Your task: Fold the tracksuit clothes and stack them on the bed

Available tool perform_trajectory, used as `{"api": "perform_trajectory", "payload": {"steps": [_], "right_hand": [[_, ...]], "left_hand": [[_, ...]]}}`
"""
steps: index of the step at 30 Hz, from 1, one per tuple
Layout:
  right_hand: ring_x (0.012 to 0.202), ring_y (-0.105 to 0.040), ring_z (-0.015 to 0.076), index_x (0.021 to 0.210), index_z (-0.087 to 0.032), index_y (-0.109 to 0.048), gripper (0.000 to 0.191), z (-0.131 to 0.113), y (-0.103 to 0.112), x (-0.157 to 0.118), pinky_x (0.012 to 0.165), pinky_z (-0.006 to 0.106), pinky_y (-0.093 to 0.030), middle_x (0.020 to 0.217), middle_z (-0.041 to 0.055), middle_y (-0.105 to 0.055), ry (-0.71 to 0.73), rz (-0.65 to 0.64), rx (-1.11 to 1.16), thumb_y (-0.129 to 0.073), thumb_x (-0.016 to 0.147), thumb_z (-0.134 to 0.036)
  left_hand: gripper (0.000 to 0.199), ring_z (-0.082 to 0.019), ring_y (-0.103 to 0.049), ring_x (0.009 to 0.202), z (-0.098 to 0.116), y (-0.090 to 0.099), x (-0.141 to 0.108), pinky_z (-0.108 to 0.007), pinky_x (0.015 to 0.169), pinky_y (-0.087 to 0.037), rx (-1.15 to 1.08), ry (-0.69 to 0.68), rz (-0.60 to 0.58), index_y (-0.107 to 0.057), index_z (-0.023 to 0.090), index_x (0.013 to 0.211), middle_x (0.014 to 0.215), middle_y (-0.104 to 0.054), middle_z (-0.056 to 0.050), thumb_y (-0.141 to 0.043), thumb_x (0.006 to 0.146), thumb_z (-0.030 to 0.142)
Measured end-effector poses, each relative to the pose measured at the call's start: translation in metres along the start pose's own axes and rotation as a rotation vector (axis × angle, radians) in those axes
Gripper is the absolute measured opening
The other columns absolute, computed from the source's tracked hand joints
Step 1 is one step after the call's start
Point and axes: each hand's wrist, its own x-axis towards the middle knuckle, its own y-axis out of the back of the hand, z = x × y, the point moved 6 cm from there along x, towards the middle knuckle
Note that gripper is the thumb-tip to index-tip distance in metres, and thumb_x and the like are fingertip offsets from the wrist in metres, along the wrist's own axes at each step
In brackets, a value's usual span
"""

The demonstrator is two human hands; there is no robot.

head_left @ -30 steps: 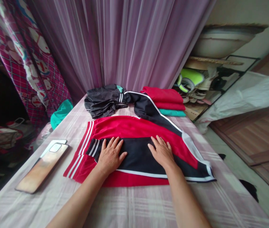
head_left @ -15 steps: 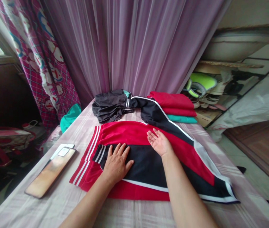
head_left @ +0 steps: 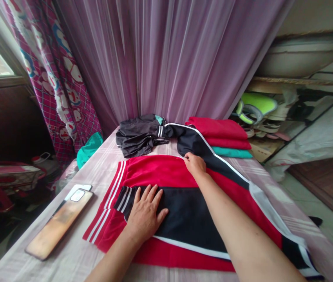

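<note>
A red and black track jacket [head_left: 154, 172] with white piping lies spread on the table, its striped hem to the left. One black sleeve [head_left: 184, 219] is folded across the body. My left hand [head_left: 144, 213] rests flat on that sleeve near its striped cuff, fingers spread. At the jacket's far edge, my right hand [head_left: 195, 162] has its fingers closed on the fabric beside the other sleeve [head_left: 197, 141], which stretches away toward the back. The right fingertips are partly hidden.
Crumpled dark clothing [head_left: 138, 135] lies at the back, touching the far cuff. Folded red and teal clothes [head_left: 219, 133] are stacked at back right. Two phones [head_left: 59, 227] overlap on the left of the checked tablecloth [head_left: 69, 266]. A purple curtain [head_left: 166, 58] hangs behind.
My right hand has gone from open, palm up above the jacket, to closed on its far edge. My left hand stays flat on the folded sleeve. The view has shifted slightly.
</note>
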Motion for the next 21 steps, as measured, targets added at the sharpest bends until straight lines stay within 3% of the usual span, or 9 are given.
{"api": "perform_trajectory", "payload": {"steps": [3, 6, 10, 13, 18, 21], "right_hand": [[0.083, -0.068, 0.0235, 0.103, -0.022, -0.069, 0.021, 0.006, -0.003, 0.010, 0.072, 0.031, -0.045, 0.090, 0.0099, -0.075, -0.070, 0.085, 0.055, -0.050, 0.093, -0.025], [0.089, -0.068, 0.0228, 0.117, -0.017, -0.063, 0.030, 0.010, -0.011, 0.013, 0.077, 0.030, -0.046, 0.099, 0.0105, -0.075, -0.085, 0.143, 0.149, -0.047, 0.092, -0.022], [0.098, -0.066, 0.0223, 0.132, -0.013, -0.054, 0.048, 0.008, -0.017, 0.012, 0.087, 0.030, -0.047, 0.107, 0.0113, -0.073, 0.002, 0.138, 0.233, -0.048, 0.085, -0.014], [0.095, -0.067, 0.0233, 0.137, -0.013, -0.051, 0.057, 0.008, -0.012, 0.009, 0.086, 0.032, -0.049, 0.105, 0.0107, -0.073, -0.032, 0.095, 0.280, -0.053, 0.080, -0.014], [0.083, -0.068, 0.0217, 0.140, -0.017, -0.049, 0.058, -0.003, 0.011, -0.025, 0.076, 0.032, -0.052, 0.104, 0.0075, -0.074, -0.073, 0.157, 0.389, -0.053, 0.082, -0.025], [0.078, -0.068, 0.0195, 0.134, -0.020, -0.056, 0.052, -0.009, 0.010, -0.059, 0.072, 0.030, -0.052, 0.098, 0.0045, -0.075, -0.048, 0.174, 0.461, -0.053, 0.082, -0.030]], "left_hand": [[0.059, -0.031, -0.039, 0.142, -0.001, -0.001, 0.000, -0.058, 0.120, -0.023, -0.001, 0.014, -0.015, -0.049, 0.029, 0.144, 0.153, -0.048, -0.007, -0.042, 0.094, 0.060], [0.059, -0.031, -0.039, 0.142, 0.000, -0.001, 0.000, -0.057, 0.120, -0.022, 0.002, 0.001, -0.002, -0.049, 0.028, 0.144, 0.152, -0.048, -0.008, -0.043, 0.094, 0.059], [0.060, -0.031, -0.038, 0.143, 0.000, -0.002, -0.001, -0.058, 0.120, -0.021, -0.012, 0.009, -0.020, -0.048, 0.029, 0.145, 0.154, -0.046, -0.007, -0.043, 0.094, 0.059], [0.060, -0.031, -0.037, 0.143, 0.000, 0.000, 0.000, -0.059, 0.120, -0.022, -0.026, 0.017, -0.038, -0.048, 0.028, 0.146, 0.154, -0.045, -0.007, -0.042, 0.095, 0.059], [0.060, -0.032, -0.035, 0.145, 0.002, 0.004, 0.000, -0.061, 0.120, -0.021, -0.031, 0.024, -0.061, -0.047, 0.026, 0.146, 0.155, -0.044, -0.008, -0.044, 0.095, 0.057], [0.059, -0.031, -0.035, 0.145, 0.002, 0.003, -0.001, -0.061, 0.120, -0.020, -0.044, 0.027, -0.051, -0.049, 0.026, 0.144, 0.155, -0.045, -0.008, -0.045, 0.095, 0.057]]}}
